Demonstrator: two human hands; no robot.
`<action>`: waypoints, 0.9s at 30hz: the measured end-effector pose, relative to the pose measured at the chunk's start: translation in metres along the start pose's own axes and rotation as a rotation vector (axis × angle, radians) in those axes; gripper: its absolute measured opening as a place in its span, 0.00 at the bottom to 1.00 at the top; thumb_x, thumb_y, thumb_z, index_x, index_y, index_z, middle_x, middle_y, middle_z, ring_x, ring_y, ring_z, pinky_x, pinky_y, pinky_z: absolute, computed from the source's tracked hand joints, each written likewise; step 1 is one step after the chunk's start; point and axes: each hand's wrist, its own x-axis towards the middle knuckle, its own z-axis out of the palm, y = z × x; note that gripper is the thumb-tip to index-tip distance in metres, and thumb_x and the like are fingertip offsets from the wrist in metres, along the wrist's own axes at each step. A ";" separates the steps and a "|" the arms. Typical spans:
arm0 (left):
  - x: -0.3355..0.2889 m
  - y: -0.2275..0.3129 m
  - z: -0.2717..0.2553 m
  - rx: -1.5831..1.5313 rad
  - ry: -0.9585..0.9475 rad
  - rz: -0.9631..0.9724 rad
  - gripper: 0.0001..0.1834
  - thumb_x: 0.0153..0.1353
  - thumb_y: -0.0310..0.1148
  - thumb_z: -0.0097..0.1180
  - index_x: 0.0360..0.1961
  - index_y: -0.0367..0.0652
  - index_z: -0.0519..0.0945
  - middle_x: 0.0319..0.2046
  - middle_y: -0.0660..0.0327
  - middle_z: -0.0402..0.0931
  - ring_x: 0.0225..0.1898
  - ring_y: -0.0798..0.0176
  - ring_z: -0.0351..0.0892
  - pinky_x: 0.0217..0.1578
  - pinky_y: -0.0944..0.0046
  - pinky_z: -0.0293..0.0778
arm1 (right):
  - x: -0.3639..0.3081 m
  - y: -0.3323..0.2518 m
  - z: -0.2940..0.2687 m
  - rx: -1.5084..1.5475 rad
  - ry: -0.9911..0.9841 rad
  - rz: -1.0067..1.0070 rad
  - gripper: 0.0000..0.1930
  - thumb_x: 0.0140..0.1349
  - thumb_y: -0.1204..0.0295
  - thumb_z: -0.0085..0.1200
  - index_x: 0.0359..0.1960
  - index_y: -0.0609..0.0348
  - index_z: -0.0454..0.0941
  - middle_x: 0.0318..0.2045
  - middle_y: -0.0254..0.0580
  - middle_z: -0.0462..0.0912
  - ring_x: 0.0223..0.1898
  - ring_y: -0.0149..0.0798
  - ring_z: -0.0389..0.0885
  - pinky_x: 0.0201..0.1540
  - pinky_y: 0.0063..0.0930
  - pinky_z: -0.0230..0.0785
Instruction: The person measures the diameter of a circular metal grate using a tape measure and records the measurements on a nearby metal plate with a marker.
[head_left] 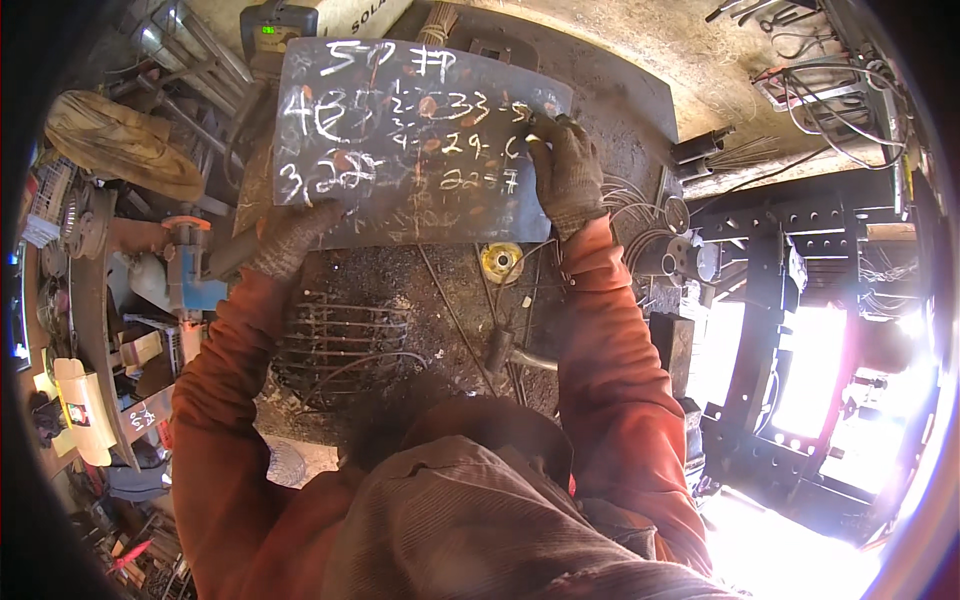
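A dark flat metal sheet [400, 215] with chalk writing across its face is held up in front of me over the workbench. My left hand [290, 235], in a dirty work glove, is closed on its lower left edge, with fingers lying over the face. At the right edge, my gloved right hand [570, 180] grips the sheet with bent fingers. A small whitish spot shows by its thumb; I cannot make out what it is. Below the sheet lie a hammer [500, 352], a yellow disc [501, 263] and a grate of metal bars [345, 340].
Thin rods and dark grime cover the bench [450, 290]. A box with a green display [270, 30] stands behind the sheet at left. Wire coils [630, 215] and pipe pieces [700, 150] lie right. A blue machine [195, 275] and cluttered shelves flank the left; a metal frame [760, 300] stands right.
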 end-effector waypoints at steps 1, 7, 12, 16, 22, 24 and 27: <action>0.001 -0.002 -0.002 0.035 0.002 -0.028 0.24 0.58 0.35 0.73 0.54 0.38 0.84 0.44 0.60 0.86 0.44 0.63 0.85 0.46 0.63 0.80 | -0.001 -0.001 0.001 -0.062 -0.019 -0.053 0.14 0.70 0.68 0.58 0.55 0.53 0.80 0.50 0.50 0.85 0.56 0.59 0.79 0.61 0.53 0.69; 0.004 -0.007 -0.010 0.068 -0.054 -0.090 0.23 0.59 0.38 0.73 0.53 0.37 0.85 0.43 0.60 0.87 0.43 0.66 0.84 0.46 0.63 0.79 | 0.005 -0.009 -0.004 -0.112 -0.056 -0.103 0.15 0.70 0.67 0.57 0.56 0.53 0.79 0.49 0.49 0.85 0.55 0.59 0.78 0.62 0.54 0.66; -0.001 0.004 -0.003 0.025 -0.036 -0.053 0.25 0.59 0.39 0.74 0.54 0.38 0.85 0.43 0.60 0.87 0.43 0.65 0.85 0.46 0.63 0.79 | 0.008 -0.010 -0.007 -0.067 -0.126 0.020 0.12 0.70 0.65 0.57 0.51 0.52 0.83 0.46 0.51 0.86 0.51 0.59 0.81 0.57 0.53 0.71; -0.014 0.029 0.012 -0.047 0.008 -0.010 0.26 0.59 0.39 0.74 0.56 0.38 0.85 0.45 0.59 0.87 0.45 0.64 0.85 0.47 0.63 0.79 | 0.024 -0.012 -0.001 -0.029 -0.074 0.016 0.11 0.69 0.63 0.57 0.47 0.51 0.85 0.43 0.53 0.86 0.47 0.59 0.83 0.52 0.52 0.74; -0.005 0.007 0.000 0.007 -0.054 0.026 0.25 0.61 0.39 0.72 0.57 0.38 0.85 0.49 0.58 0.87 0.48 0.63 0.85 0.50 0.62 0.80 | 0.042 -0.019 0.015 -0.102 -0.148 0.012 0.10 0.67 0.64 0.60 0.45 0.52 0.86 0.41 0.50 0.87 0.46 0.58 0.84 0.48 0.49 0.76; -0.007 0.015 0.010 -0.076 -0.072 0.088 0.22 0.61 0.39 0.71 0.53 0.39 0.87 0.46 0.58 0.88 0.47 0.64 0.86 0.50 0.63 0.80 | 0.043 -0.019 0.016 -0.146 -0.182 0.016 0.10 0.68 0.64 0.60 0.45 0.52 0.86 0.41 0.52 0.87 0.45 0.60 0.84 0.47 0.50 0.76; -0.010 0.020 0.011 -0.004 -0.046 0.157 0.18 0.61 0.39 0.71 0.49 0.41 0.90 0.44 0.59 0.89 0.46 0.64 0.86 0.50 0.63 0.80 | 0.051 -0.016 0.013 -0.152 -0.254 0.234 0.12 0.69 0.62 0.58 0.45 0.54 0.86 0.40 0.54 0.88 0.42 0.59 0.85 0.46 0.50 0.77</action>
